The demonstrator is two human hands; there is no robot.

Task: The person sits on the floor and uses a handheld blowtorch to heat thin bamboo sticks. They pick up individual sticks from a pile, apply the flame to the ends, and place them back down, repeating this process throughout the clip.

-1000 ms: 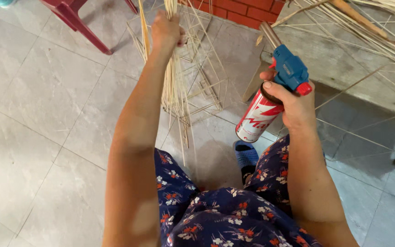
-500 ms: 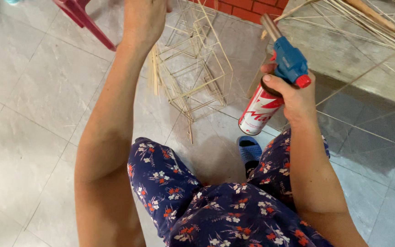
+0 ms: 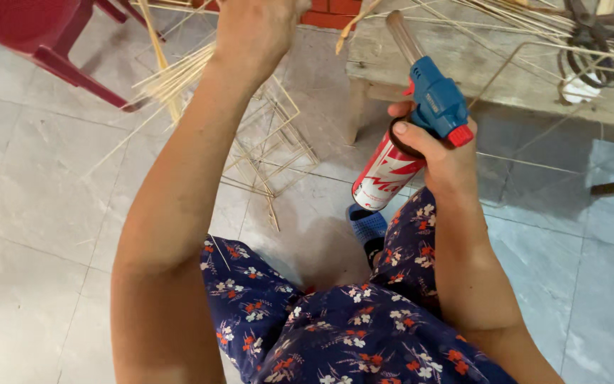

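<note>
We hold the bamboo-stick frame [image 3: 268, 153] up over the tiled floor in our left hand [image 3: 257, 28], fingers closed on its top. Our right hand [image 3: 438, 153] grips the blue-headed gas torch [image 3: 410, 135] (nozzle raised, no flame visible). Next, we judge, the nozzle must meet a joint.

Red plastic chair [image 3: 44, 35], wooden bench [image 3: 478, 71]

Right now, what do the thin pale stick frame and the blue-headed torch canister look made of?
Thin pale stick frame: probably split bamboo or similar plant strips, matte straw colour, slender and straight. Blue-headed torch canister: the red-and-white body looks like glossy painted metal, the blue head like moulded plastic, and the nozzle tube like dull bare metal. The right hand grips it.
</note>
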